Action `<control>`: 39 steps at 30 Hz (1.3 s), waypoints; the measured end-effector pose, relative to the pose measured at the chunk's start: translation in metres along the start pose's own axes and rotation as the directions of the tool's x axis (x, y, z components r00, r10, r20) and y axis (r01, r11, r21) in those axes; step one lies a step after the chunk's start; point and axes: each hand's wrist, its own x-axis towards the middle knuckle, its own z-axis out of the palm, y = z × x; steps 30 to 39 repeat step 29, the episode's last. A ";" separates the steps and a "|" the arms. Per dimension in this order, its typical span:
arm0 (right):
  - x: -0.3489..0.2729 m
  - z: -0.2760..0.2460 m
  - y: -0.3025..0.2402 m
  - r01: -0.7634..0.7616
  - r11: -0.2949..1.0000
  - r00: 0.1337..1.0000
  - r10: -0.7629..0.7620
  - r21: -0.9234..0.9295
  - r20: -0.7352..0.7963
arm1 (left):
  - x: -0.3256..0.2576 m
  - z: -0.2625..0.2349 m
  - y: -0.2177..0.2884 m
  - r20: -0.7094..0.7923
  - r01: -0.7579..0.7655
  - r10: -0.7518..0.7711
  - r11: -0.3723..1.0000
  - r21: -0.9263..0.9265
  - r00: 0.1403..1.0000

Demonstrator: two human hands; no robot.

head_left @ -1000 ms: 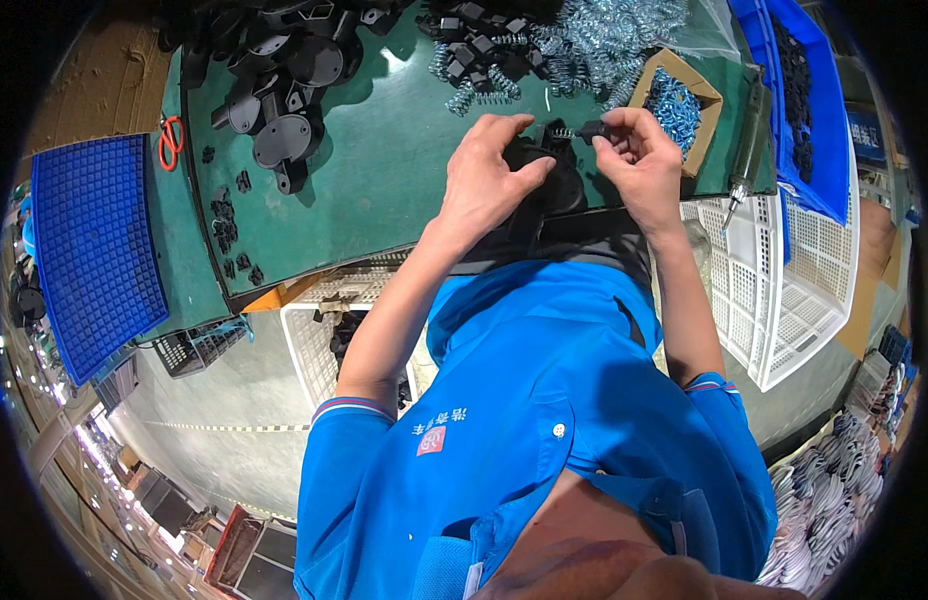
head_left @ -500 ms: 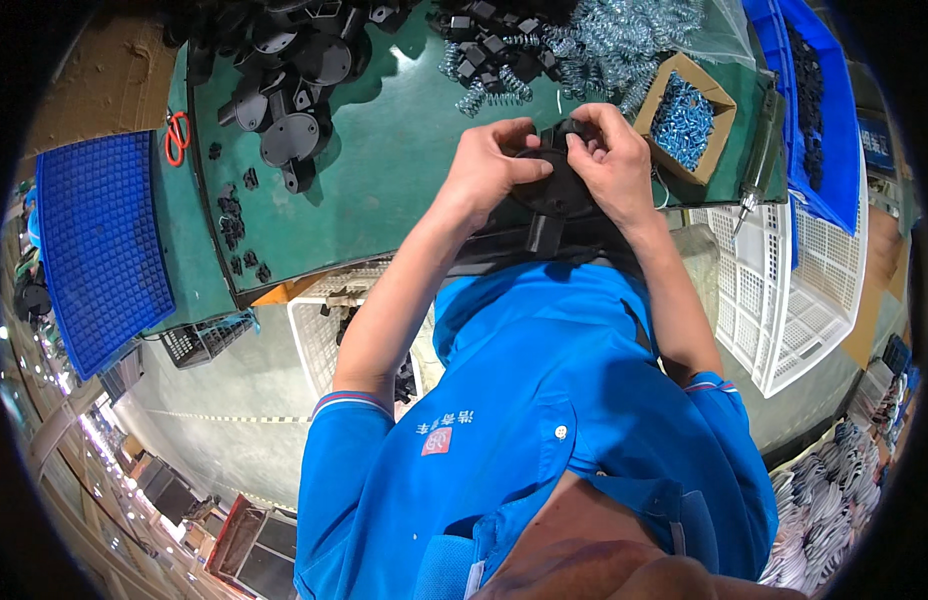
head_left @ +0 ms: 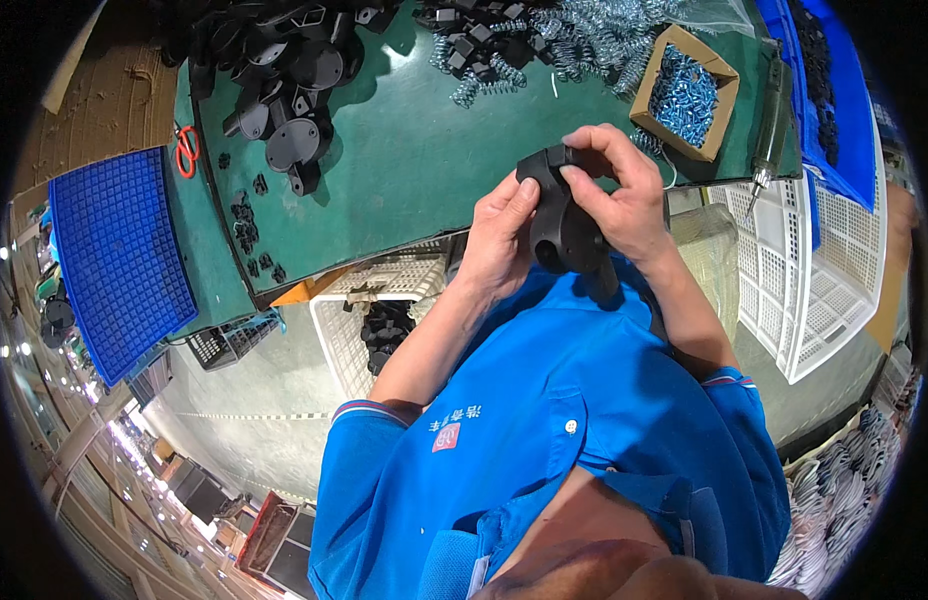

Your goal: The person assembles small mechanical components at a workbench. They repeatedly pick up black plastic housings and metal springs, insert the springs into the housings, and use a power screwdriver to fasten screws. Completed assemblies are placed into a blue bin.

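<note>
Between both hands I hold a black plastic housing (head_left: 562, 225), tilted up on its side above the table's near edge and close to my shirt. My left hand (head_left: 504, 225) grips its left side, the thumb pressed on the upper part. My right hand (head_left: 624, 195) is closed round the top right, thumb and fingers pinching the narrow upper end. Whether a smaller part sits under the right fingertips is hidden. Similar black housings (head_left: 294, 145), round with a short stem, lie piled at the far left of the table.
A cardboard box of bluish screws (head_left: 639, 110) stands right of my hands, with loose springs (head_left: 594, 45) and small black blocks (head_left: 464, 50) behind. An electric screwdriver (head_left: 771, 140) lies at the right edge. Red-handled scissors (head_left: 187, 152), a blue tray (head_left: 124, 270) and white crates (head_left: 799, 280) surround the green table (head_left: 384, 190).
The housing has been turned from lying flat to standing on its side and brought closer to my body. Both hands shifted with it, and the left now grips its side.
</note>
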 end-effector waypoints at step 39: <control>-0.006 -0.001 0.020 0.141 0.974 0.990 -0.132 -0.180 0.058 | 0.019 0.008 0.073 0.206 -0.218 0.084 0.189 0.957 0.975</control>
